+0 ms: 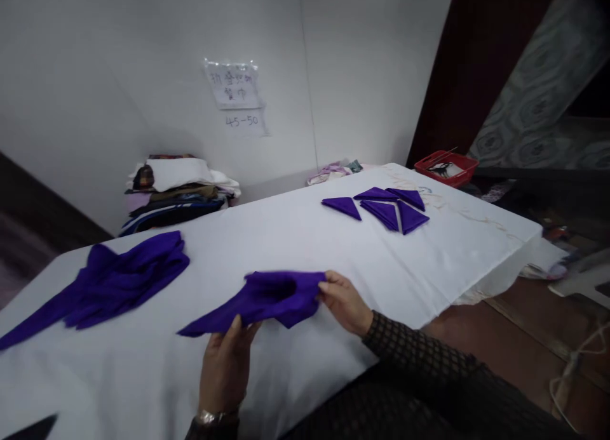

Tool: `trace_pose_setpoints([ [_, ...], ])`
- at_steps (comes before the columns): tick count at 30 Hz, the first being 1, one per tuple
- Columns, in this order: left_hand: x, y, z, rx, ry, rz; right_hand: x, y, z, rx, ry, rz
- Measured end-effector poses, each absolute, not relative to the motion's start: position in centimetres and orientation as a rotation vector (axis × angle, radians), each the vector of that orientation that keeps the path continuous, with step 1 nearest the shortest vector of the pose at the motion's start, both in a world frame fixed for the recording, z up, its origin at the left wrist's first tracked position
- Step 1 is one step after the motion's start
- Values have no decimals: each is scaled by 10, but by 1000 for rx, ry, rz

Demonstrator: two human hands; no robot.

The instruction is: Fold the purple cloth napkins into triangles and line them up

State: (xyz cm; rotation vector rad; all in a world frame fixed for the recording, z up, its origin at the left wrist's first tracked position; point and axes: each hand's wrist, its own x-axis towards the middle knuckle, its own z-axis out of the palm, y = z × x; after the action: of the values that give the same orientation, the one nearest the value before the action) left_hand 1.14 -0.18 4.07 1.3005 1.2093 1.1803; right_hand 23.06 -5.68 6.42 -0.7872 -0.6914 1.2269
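A crumpled purple cloth napkin [267, 298] is held between my two hands over the white-covered table [248, 243]. My left hand [226, 357] pinches its lower edge, thumb on top and fingers beneath. At the right corner, my right hand [345, 300] is closed on the cloth between thumb and fingers. The napkin's left end tapers to a point and its middle sags into a fold. To the left lies a loose heap of purple cloth [128, 278]. Several purple napkins folded into triangles [381, 213] rest on the far right part of the table.
Behind the table's left side stands a pile of folded clothes [178, 189]. A red plastic basket [447, 167] sits by the far right corner. Handwritten paper signs [236, 97] hang on the wall. A pale stool [586, 278] and a cable [567, 370] are on the right.
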Motion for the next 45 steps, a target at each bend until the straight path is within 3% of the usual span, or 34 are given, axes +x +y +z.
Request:
trace_pose_setpoints([
  [2, 8, -13, 50, 1287, 1242, 1158, 242, -62, 74, -870, -815, 1103],
  [5, 7, -36, 51, 1354, 1294, 823, 257, -73, 72, -994, -950, 1056],
  [9, 8, -57, 38, 1289, 1284, 307, 268, -86, 45, -1055, -875, 1196],
  [12, 2, -63, 42, 1211, 1132, 127, 269, -92, 26, -1110, -741, 1320],
  [17, 5, -60, 64, 1283, 921, 247, 263, -90, 19, -1099, -525, 1450],
  [22, 48, -55, 57, 1738, 1037, 534, 258, -84, 15, -1133, -531, 1489],
  [32, 108, -49, 35, 1969, 1128, 623, 261, -93, 24, -1463, -1307, 962],
  [45, 74, -39, 48, 1981, 1019, 657, 261, -91, 30, -1411, -1438, 875],
])
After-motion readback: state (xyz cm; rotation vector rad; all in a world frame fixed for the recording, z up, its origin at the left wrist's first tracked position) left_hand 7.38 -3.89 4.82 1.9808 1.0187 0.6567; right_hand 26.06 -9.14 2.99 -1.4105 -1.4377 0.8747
